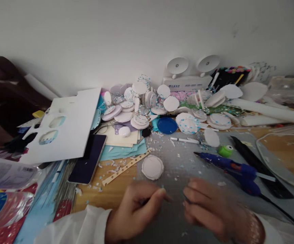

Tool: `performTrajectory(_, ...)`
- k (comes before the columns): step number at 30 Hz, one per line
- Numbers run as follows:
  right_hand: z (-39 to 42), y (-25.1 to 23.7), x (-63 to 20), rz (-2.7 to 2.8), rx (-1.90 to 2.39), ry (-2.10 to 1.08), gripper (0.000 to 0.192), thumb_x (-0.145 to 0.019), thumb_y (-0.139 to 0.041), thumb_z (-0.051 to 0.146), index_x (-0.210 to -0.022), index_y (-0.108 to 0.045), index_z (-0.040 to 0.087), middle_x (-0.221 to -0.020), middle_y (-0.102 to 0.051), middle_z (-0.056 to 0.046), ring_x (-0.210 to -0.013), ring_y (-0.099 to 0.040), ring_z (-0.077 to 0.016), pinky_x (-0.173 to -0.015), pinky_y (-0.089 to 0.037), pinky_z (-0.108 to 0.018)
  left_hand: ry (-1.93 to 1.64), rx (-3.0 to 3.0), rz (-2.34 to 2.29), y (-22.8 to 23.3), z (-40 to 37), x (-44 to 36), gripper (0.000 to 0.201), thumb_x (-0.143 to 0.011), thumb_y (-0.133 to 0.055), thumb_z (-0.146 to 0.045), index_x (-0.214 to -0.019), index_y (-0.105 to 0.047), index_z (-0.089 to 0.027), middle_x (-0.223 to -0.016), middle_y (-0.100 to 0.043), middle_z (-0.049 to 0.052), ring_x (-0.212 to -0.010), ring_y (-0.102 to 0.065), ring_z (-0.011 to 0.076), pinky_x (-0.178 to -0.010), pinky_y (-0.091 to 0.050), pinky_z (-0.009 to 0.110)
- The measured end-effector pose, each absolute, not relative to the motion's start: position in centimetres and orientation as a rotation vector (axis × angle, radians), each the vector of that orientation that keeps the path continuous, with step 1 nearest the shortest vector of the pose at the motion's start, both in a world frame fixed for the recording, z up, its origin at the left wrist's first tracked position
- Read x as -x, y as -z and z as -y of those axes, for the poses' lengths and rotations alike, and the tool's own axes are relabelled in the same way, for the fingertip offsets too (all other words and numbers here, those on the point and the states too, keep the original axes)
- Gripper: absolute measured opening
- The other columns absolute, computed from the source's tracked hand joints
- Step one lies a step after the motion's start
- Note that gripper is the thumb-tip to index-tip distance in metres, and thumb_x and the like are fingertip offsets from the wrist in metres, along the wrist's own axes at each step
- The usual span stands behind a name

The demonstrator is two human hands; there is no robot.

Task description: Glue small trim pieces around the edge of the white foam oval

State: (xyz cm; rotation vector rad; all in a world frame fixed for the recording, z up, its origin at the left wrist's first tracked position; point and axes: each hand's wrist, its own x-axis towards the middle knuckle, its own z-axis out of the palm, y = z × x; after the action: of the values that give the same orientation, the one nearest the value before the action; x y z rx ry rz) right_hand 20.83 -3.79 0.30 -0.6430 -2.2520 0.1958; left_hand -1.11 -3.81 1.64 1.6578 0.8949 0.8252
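Observation:
My left hand (pixel 139 210) is closed in a pinch, thumb against index finger, low in the middle of the view. What it pinches, if anything, is too small and blurred to name. My right hand (pixel 210 206) is across from it, its fingers curled inward and smeared by motion; a dark spot shows by a finger. A gap separates the hands. Just beyond my left hand a round white paper disc (pixel 152 167) lies flat on the grey mat (pixel 172 189). To the right lies a blue glue gun (pixel 233 169) with a glue stick in its rear.
Many white discs (pixel 139 121), some with blue dots, pile up along the wall. A blue lid (pixel 167 125), a white pen (pixel 184 140), a green frog-like item (pixel 225 150) and a black tool (pixel 261 169) lie nearer. A phone (pixel 87 159) and cut-out white card (pixel 67 125) are left.

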Motion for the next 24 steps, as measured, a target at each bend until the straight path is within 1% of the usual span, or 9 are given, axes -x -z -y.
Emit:
performTrajectory(2, 3.5, -0.1, -21.2, 2.111, 0.724, -0.311, 0.029, -0.088, -0.043, 0.003, -0.068, -0.044, 0.024, -0.058, -0.051, 0.004, -0.052, -0.048, -0.0125, -0.052, -0.042, -0.026, -1.061, -2.002, -0.843, -2.0, 3.2, 1.9, 0.022, -0.097, -0.052, -0.019, -0.096, -0.073, -0.015, -0.069, -0.066, 0.003, -0.065, -0.061, 0.0132, -0.064, -0.046, 0.024)
performTrajectory(3, 3.4, 0.0, -21.3, 2.037, 0.772, -0.359, 0.028, -0.088, -0.044, 0.004, -0.070, -0.041, 0.025, -0.057, -0.049, 0.005, -0.051, -0.047, -0.0120, -0.051, -0.042, -0.025, -1.093, -2.120, -0.863, -2.1, 2.8, 2.1, 0.020, -0.092, -0.059, -0.016, -0.108, -0.071, -0.016, -0.086, -0.070, 0.006, -0.079, -0.064, 0.0159, -0.074, -0.049, 0.026)
performTrajectory(4, 3.3, 0.1, -21.2, 1.971, 0.819, -0.389, 0.026, -0.089, -0.045, 0.006, -0.072, -0.040, 0.025, -0.057, -0.046, 0.006, -0.050, -0.047, -0.0117, -0.049, -0.042, -0.025, -1.065, -2.217, -0.927, -2.0, 2.3, 2.3, 0.033, -0.087, -0.065, -0.016, -0.120, -0.066, -0.018, -0.104, -0.069, 0.009, -0.096, -0.065, 0.0206, -0.086, -0.050, 0.031)
performTrajectory(6, 3.2, 0.2, -20.9, 1.836, 0.895, -0.456, 0.022, -0.090, -0.046, 0.009, -0.078, -0.038, 0.026, -0.058, -0.044, 0.007, -0.048, -0.046, -0.0115, -0.046, -0.041, -0.023, -0.887, -2.326, -1.083, -1.6, 1.5, 2.5, 0.067, -0.078, -0.075, -0.020, -0.141, -0.049, -0.021, -0.137, -0.055, 0.015, -0.126, -0.052, 0.0306, -0.105, -0.045, 0.045)
performTrajectory(8, 3.4, 0.3, -20.6, 1.674, 0.926, -0.508, 0.020, -0.091, -0.047, 0.010, -0.084, -0.039, 0.027, -0.061, -0.045, 0.007, -0.046, -0.046, -0.0107, -0.042, -0.040, -0.022, -0.669, -2.347, -1.176, -1.0, 0.9, 2.3, 0.088, -0.076, -0.078, -0.023, -0.151, -0.032, -0.021, -0.152, -0.041, 0.018, -0.140, -0.039, 0.0355, -0.114, -0.037, 0.054)
performTrajectory(10, 3.5, 0.1, -20.4, 1.545, 0.945, -0.554, 0.017, -0.092, -0.049, 0.012, -0.091, -0.042, 0.027, -0.065, -0.049, 0.006, -0.046, -0.047, -0.0103, -0.041, -0.042, -0.021, -0.552, -2.307, -1.194, -0.3, 0.7, 2.2, 0.088, -0.080, -0.074, -0.020, -0.153, -0.025, -0.023, -0.153, -0.040, 0.017, -0.142, -0.038, 0.0346, -0.117, -0.035, 0.055)
performTrajectory(14, 3.9, -0.6, -20.4, 1.392, 0.979, -0.671, 0.013, -0.095, -0.050, 0.016, -0.091, -0.045, 0.027, -0.062, -0.049, 0.007, -0.046, -0.047, -0.0103, -0.043, -0.045, -0.021, -0.661, -2.145, -1.175, 0.5, 0.8, 2.2, 0.073, -0.085, -0.069, -0.017, -0.147, -0.031, -0.028, -0.145, -0.047, 0.013, -0.133, -0.048, 0.0299, -0.113, -0.042, 0.048)
performTrajectory(19, 4.8, -1.2, -20.9, 1.261, 1.024, -0.802, 0.017, -0.096, -0.057, 0.027, -0.085, -0.046, 0.026, -0.060, -0.051, 0.006, -0.045, -0.048, -0.0094, -0.043, -0.046, -0.018, -0.861, -1.900, -1.037, 0.7, 1.5, 2.6, 0.081, -0.078, -0.075, -0.020, -0.146, -0.033, -0.029, -0.136, -0.048, 0.012, -0.118, -0.055, 0.0278, -0.103, -0.047, 0.044)
performTrajectory(24, 6.0, -0.9, -21.4, 1.098, 0.971, -1.194, 0.012, -0.099, -0.053, 0.029, -0.087, -0.050, 0.030, -0.064, -0.053, 0.004, -0.052, -0.052, -0.0124, -0.050, -0.050, -0.022, -0.869, -1.846, -0.960, 0.7, 1.9, 2.7, 0.078, -0.072, -0.077, -0.027, -0.141, -0.041, -0.028, -0.131, -0.052, 0.010, -0.115, -0.054, 0.0304, -0.099, -0.045, 0.045)
